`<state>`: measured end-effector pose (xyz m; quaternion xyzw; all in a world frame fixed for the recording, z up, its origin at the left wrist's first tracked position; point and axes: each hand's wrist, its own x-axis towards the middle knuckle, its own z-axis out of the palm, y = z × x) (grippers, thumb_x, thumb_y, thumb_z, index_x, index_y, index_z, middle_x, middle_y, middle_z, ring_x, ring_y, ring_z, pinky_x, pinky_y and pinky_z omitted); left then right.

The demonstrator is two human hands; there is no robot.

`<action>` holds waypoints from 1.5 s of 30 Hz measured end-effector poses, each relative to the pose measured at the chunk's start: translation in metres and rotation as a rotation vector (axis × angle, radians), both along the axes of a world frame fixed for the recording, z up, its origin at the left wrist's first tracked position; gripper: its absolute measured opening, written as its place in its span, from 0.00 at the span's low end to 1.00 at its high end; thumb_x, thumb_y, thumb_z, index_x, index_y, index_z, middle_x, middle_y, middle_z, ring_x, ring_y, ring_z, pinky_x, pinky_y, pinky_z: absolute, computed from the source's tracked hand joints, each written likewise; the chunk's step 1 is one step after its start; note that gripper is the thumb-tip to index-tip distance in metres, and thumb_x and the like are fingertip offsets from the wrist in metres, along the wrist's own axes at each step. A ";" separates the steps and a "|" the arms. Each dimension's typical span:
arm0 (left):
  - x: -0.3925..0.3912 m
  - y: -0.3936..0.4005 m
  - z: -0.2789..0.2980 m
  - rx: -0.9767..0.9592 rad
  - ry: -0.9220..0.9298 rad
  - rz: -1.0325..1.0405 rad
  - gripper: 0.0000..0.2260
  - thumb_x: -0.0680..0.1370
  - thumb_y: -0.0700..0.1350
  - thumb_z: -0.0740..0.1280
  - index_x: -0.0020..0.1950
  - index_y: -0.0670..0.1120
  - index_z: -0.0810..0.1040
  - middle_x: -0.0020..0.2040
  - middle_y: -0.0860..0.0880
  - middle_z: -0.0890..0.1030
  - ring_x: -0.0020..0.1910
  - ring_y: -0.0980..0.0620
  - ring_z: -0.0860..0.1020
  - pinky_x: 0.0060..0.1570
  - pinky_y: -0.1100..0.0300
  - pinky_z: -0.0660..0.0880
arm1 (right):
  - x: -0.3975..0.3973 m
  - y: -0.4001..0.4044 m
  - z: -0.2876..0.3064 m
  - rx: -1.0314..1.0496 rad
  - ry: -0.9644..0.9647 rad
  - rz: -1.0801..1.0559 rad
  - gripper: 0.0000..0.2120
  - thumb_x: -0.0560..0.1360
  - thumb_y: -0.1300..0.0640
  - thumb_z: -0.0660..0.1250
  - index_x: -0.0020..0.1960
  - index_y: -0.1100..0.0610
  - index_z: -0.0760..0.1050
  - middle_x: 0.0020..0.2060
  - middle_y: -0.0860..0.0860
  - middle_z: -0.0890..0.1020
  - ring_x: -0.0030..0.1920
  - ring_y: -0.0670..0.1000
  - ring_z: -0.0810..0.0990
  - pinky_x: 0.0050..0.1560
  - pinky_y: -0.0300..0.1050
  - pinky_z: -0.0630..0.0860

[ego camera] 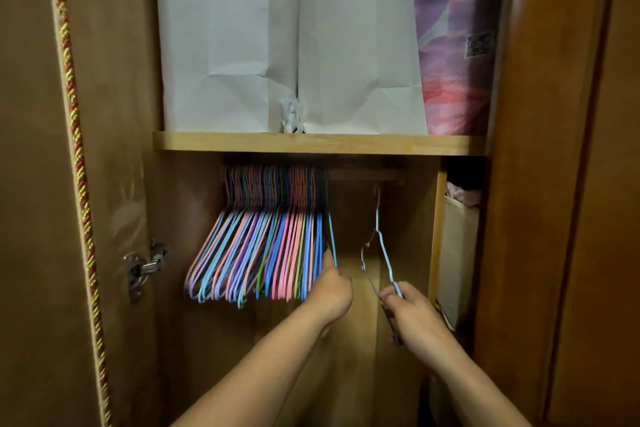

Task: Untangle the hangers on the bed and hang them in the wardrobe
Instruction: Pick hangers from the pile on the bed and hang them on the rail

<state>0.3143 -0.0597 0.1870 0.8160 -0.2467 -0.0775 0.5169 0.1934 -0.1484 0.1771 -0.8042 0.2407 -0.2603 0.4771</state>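
Observation:
A dense row of coloured wire hangers (pixel 263 246) in pink, blue, purple and green hangs on the wardrobe rail (pixel 363 176) under the shelf. My left hand (pixel 332 291) grips the lower end of the rightmost blue hanger (pixel 331 236) in that row. To the right, a single light blue hanger (pixel 379 239) has its hook up at the rail, apart from the row. My right hand (pixel 412 308) grips its lower part. Whether its hook sits on the rail is hard to tell in the dark.
A wooden shelf (pixel 318 143) above the rail carries two white paper bags (pixel 284 45) and a purple bag (pixel 457 45). The open left door (pixel 38 184) has a hinge (pixel 143 267). A beige box (pixel 457 260) stands in the right compartment.

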 end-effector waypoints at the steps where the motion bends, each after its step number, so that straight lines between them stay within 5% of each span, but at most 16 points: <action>1: -0.005 0.011 -0.002 0.008 0.005 -0.036 0.29 0.84 0.45 0.56 0.82 0.55 0.46 0.75 0.46 0.68 0.52 0.53 0.77 0.56 0.59 0.72 | 0.000 0.001 -0.003 -0.005 -0.004 0.008 0.08 0.83 0.53 0.58 0.53 0.52 0.75 0.49 0.53 0.77 0.44 0.53 0.78 0.32 0.41 0.73; 4: -0.013 0.042 -0.005 0.034 -0.030 -0.085 0.30 0.82 0.46 0.58 0.81 0.57 0.48 0.72 0.47 0.71 0.48 0.53 0.79 0.52 0.57 0.78 | 0.000 0.003 -0.002 0.002 -0.028 0.042 0.09 0.83 0.51 0.58 0.55 0.52 0.75 0.52 0.53 0.77 0.47 0.53 0.78 0.34 0.40 0.74; 8: 0.011 0.072 0.009 0.040 -0.169 0.035 0.22 0.82 0.45 0.58 0.76 0.53 0.63 0.53 0.44 0.81 0.35 0.51 0.77 0.34 0.60 0.73 | 0.023 0.002 0.020 -0.063 -0.065 0.101 0.11 0.83 0.48 0.56 0.54 0.52 0.74 0.48 0.55 0.78 0.42 0.54 0.79 0.37 0.46 0.76; 13: 0.031 0.097 0.020 0.025 -0.153 0.117 0.13 0.82 0.43 0.60 0.66 0.51 0.71 0.39 0.49 0.77 0.29 0.53 0.73 0.27 0.62 0.68 | 0.084 -0.010 0.022 -0.157 -0.057 0.060 0.13 0.83 0.46 0.55 0.52 0.52 0.74 0.46 0.52 0.77 0.47 0.54 0.78 0.55 0.61 0.79; 17: 0.038 0.116 0.015 0.061 -0.131 0.139 0.15 0.81 0.43 0.61 0.68 0.51 0.71 0.45 0.48 0.80 0.31 0.53 0.75 0.30 0.62 0.70 | 0.117 -0.012 0.003 -0.136 -0.026 0.043 0.20 0.83 0.44 0.56 0.71 0.51 0.67 0.63 0.53 0.76 0.59 0.55 0.78 0.61 0.56 0.77; 20: 0.045 0.129 0.013 0.049 -0.126 0.177 0.18 0.82 0.43 0.60 0.72 0.52 0.67 0.46 0.46 0.80 0.33 0.52 0.76 0.33 0.61 0.71 | 0.126 -0.015 -0.009 -0.193 -0.028 0.042 0.26 0.83 0.44 0.56 0.79 0.48 0.56 0.74 0.52 0.67 0.73 0.55 0.68 0.69 0.53 0.67; 32: 0.041 0.140 0.006 0.030 -0.067 0.244 0.17 0.81 0.42 0.62 0.69 0.53 0.66 0.46 0.42 0.83 0.36 0.50 0.78 0.34 0.59 0.72 | 0.140 0.003 -0.018 -0.158 -0.011 0.185 0.29 0.83 0.38 0.48 0.81 0.48 0.54 0.74 0.53 0.66 0.74 0.54 0.66 0.71 0.48 0.64; 36: 0.024 0.143 -0.008 0.006 -0.006 0.276 0.13 0.81 0.46 0.65 0.65 0.54 0.69 0.44 0.47 0.80 0.33 0.52 0.77 0.32 0.57 0.74 | 0.132 0.007 -0.009 -0.157 -0.013 0.116 0.28 0.83 0.43 0.53 0.79 0.55 0.60 0.72 0.59 0.68 0.72 0.58 0.68 0.72 0.49 0.63; 39: 0.001 0.148 -0.017 -0.031 0.012 0.340 0.11 0.80 0.41 0.63 0.62 0.50 0.73 0.44 0.43 0.81 0.34 0.47 0.77 0.35 0.53 0.73 | 0.115 0.027 -0.001 -0.195 -0.200 -0.004 0.20 0.81 0.52 0.60 0.71 0.58 0.71 0.66 0.60 0.73 0.67 0.60 0.71 0.69 0.47 0.64; 45: -0.103 0.189 -0.050 -0.088 0.091 0.597 0.08 0.80 0.40 0.64 0.55 0.50 0.79 0.44 0.48 0.81 0.35 0.53 0.78 0.38 0.55 0.77 | 0.060 0.112 -0.033 -0.347 -0.343 0.264 0.10 0.73 0.58 0.67 0.53 0.52 0.80 0.56 0.54 0.78 0.61 0.60 0.72 0.65 0.52 0.63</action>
